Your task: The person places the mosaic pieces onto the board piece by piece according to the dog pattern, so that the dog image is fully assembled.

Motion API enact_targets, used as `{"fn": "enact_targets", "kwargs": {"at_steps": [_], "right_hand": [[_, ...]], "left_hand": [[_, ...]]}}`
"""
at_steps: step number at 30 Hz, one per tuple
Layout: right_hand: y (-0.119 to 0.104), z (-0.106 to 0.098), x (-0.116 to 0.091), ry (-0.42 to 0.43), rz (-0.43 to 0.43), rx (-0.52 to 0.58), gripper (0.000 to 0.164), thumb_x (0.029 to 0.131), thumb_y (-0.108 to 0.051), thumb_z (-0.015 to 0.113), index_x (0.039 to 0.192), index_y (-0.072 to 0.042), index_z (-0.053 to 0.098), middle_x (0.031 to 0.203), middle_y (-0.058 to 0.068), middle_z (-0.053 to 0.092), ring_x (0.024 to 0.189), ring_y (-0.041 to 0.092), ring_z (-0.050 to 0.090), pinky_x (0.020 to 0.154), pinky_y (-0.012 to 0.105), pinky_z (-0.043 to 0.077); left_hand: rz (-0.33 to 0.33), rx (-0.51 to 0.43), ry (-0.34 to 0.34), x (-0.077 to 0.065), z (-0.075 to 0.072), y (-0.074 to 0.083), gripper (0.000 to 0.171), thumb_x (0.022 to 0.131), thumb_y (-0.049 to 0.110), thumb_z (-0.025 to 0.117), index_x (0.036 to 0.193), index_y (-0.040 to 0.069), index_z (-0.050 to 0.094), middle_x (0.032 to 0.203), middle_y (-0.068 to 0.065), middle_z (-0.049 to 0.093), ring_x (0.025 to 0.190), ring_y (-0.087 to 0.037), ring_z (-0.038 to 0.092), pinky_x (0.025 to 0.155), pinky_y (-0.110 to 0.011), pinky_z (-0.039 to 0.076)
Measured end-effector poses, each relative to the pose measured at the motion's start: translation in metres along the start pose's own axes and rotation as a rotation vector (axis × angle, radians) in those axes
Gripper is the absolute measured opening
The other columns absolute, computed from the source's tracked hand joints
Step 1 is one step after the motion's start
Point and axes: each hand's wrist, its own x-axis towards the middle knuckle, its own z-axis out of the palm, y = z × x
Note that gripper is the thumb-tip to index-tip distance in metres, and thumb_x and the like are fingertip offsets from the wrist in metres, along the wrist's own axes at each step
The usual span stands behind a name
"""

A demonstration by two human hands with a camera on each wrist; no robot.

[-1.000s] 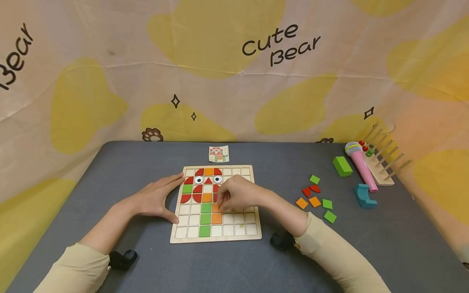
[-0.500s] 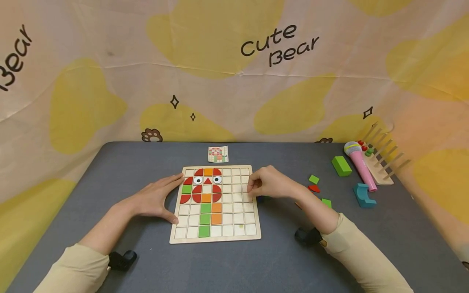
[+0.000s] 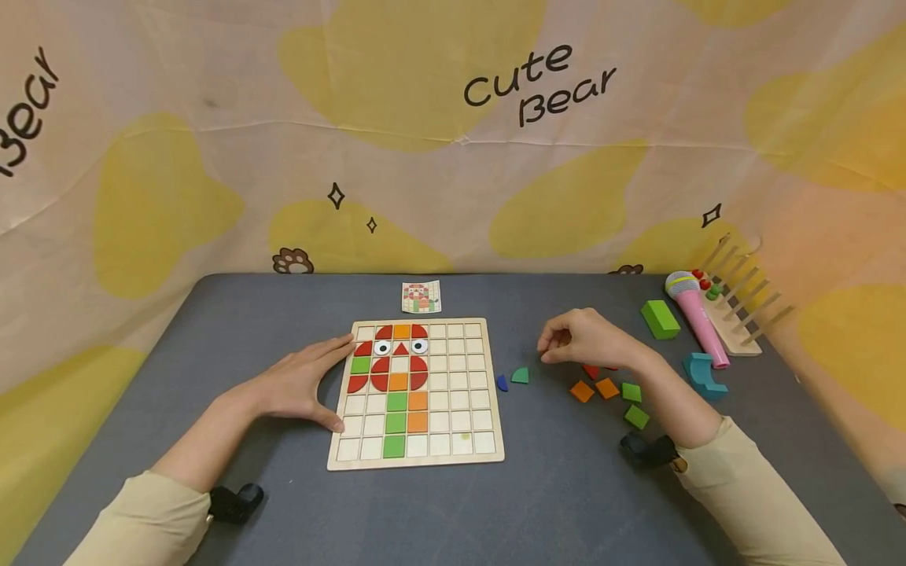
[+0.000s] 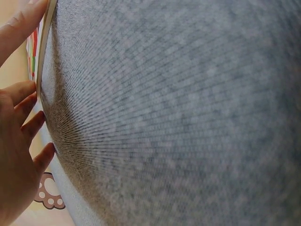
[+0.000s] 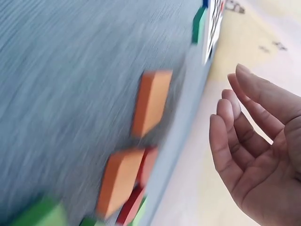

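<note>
A wooden grid board [image 3: 460,464] lies flat on the table, with red, green and orange pieces and two eye tiles set into its left half. My left hand [image 3: 300,385] spreads along the board's left edge, fingertips and thumb right at the rim; the left wrist view shows the fingers [image 4: 29,123] against it. Over the table right of the board, my right hand [image 3: 591,338] is loosely curled and holds nothing, as the right wrist view confirms. Beneath and near it lie orange squares [image 3: 607,387], green squares [image 3: 636,417] and red pieces [image 3: 591,372], partly hidden.
A blue piece [image 3: 502,383] and a dark green quarter-round [image 3: 520,376] lie just right of the board. The pattern card [image 3: 421,297] sits behind it. Farther right are a green block [image 3: 661,319], a pink microphone [image 3: 701,322], a teal arch [image 3: 704,379] and a pegged rack [image 3: 739,326].
My right hand has left the board and moved right toward the loose pieces, uncovering the orange square it was over. The left hand stays at the board's edge.
</note>
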Motion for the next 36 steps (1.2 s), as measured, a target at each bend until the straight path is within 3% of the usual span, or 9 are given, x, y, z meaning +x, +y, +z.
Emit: {"fn": "enact_targets", "kwargs": {"at_steps": [7,14,21,36], "right_hand": [[0.024,-0.009,-0.019,-0.113,0.062,0.075,0.017,0.082,-0.014,0.079,0.098,-0.009,0.074,0.082,0.002,0.072,0.071,0.014,0.064,0.063,0.023,0.054],[0.037,-0.008,-0.033,-0.212,0.037,0.097,0.029,0.077,-0.009,0.081,0.105,-0.013,0.073,0.094,0.006,0.068,0.083,0.013,0.058,0.072,0.021,0.053],[0.039,-0.006,-0.036,-0.225,-0.004,0.084,0.033,0.072,-0.001,0.081,0.102,-0.014,0.073,0.091,0.007,0.062,0.083,0.017,0.054,0.068,0.020,0.049],[0.040,-0.002,-0.033,-0.208,-0.043,0.038,0.023,0.072,-0.012,0.086,0.087,-0.015,0.069,0.085,0.005,0.063,0.073,0.011,0.052,0.062,0.021,0.047]], "left_hand": [[0.000,-0.002,0.001,0.000,0.000,0.000,0.127,0.057,0.070,0.082,0.155,0.007,0.031,0.164,-0.014,0.027,0.146,-0.045,0.032,0.106,-0.073,0.033],[0.002,0.003,0.006,0.001,0.001,-0.001,0.128,0.057,0.071,0.082,0.155,0.007,0.031,0.164,-0.015,0.027,0.146,-0.045,0.032,0.106,-0.073,0.034],[0.010,0.003,0.008,0.000,0.001,0.000,0.127,0.057,0.070,0.082,0.155,0.006,0.031,0.163,-0.016,0.027,0.145,-0.045,0.032,0.105,-0.072,0.034],[-0.003,-0.005,0.003,0.000,0.001,0.000,0.127,0.057,0.070,0.082,0.155,0.008,0.030,0.164,-0.014,0.026,0.146,-0.046,0.031,0.106,-0.073,0.033]]}}
